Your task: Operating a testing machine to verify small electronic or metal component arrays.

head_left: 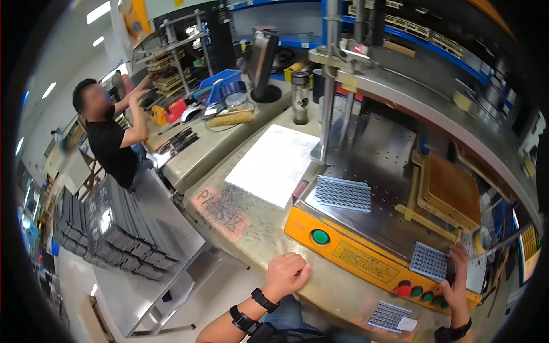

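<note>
Head: left hand (287,274) curled, six o'clock; right hand (456,281), four o'clock, grip on panel (429,261) unclear. Slipping could press green button (438,300)

Bumpy panel (429,262); glossy metal bed (389,171)

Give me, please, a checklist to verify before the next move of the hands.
1. Left hand away from large green button: ok.
2. Right hand at right-hand grey tray: ok.
3. Firm grip there: cannot tell.
4. Right hand well away from small green buttons: not ok, very near.
5. Red button uncovered: ok.
6. Lowest grey tray uncovered: not ok, white slip overlaps it.
</note>
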